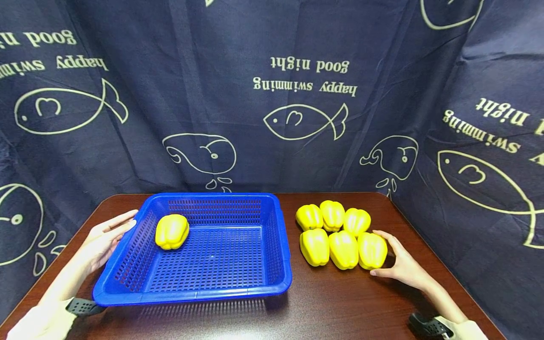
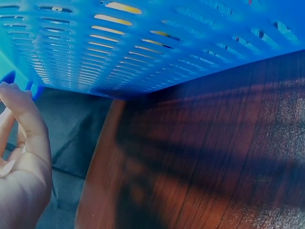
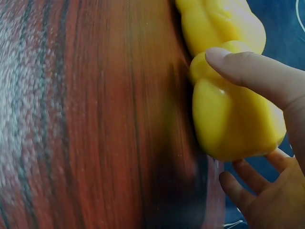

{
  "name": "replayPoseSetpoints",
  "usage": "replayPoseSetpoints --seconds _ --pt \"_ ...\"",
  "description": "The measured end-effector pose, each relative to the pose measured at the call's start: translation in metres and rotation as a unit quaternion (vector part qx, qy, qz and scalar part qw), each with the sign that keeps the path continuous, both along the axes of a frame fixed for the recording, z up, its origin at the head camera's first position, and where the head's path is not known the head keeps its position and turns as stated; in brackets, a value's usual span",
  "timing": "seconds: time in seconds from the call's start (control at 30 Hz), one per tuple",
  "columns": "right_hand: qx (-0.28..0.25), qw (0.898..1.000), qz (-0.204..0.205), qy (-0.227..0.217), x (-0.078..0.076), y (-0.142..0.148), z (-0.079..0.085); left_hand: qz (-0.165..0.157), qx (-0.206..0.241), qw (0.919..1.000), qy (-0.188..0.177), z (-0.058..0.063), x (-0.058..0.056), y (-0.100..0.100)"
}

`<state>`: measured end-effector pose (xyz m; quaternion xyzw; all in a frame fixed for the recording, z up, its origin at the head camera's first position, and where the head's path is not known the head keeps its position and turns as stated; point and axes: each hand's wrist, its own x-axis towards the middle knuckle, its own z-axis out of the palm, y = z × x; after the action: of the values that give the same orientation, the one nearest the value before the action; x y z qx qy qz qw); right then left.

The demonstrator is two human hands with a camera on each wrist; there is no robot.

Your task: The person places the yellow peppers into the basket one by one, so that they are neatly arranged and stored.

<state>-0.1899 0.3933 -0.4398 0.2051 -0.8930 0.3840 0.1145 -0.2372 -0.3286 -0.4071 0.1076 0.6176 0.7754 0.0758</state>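
Observation:
A blue plastic basket (image 1: pixel 191 296) with slotted walls sits on the left of the table, one yellow bell pepper (image 1: pixel 172 232) lying inside near its left wall. My left hand (image 1: pixel 99 243) holds the basket's left rim, thumb and index fingertip at the edge; the left wrist view shows the hand (image 2: pixel 24 157) beside the slotted wall. On the right, my right hand (image 1: pixel 403 264) grips the outermost front yellow bell pepper (image 1: pixel 372 250). In the right wrist view the thumb lies along one side of this pepper (image 3: pixel 228 119), the other fingers around its far side.
Several more yellow bell peppers (image 1: pixel 315 247) stand in two close rows right of the basket, one directly against the gripped pepper. The brown wooden table (image 1: pixel 331 302) ends at a dark blue printed curtain (image 1: pixel 293 156) behind and at both sides.

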Motion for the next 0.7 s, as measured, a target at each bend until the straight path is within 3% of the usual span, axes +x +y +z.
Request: replayPoseSetpoints --seconds 0.17,0.7 --pt "0.002 1.0 -0.013 0.005 -0.0012 -0.0023 -0.0018 0.01 -0.008 0.9999 -0.01 -0.0006 -0.0002 -0.0015" --pt "0.027 0.998 -0.049 0.023 0.003 -0.0041 0.001 -0.002 0.006 1.0 0.004 -0.0004 0.0001 0.0006"
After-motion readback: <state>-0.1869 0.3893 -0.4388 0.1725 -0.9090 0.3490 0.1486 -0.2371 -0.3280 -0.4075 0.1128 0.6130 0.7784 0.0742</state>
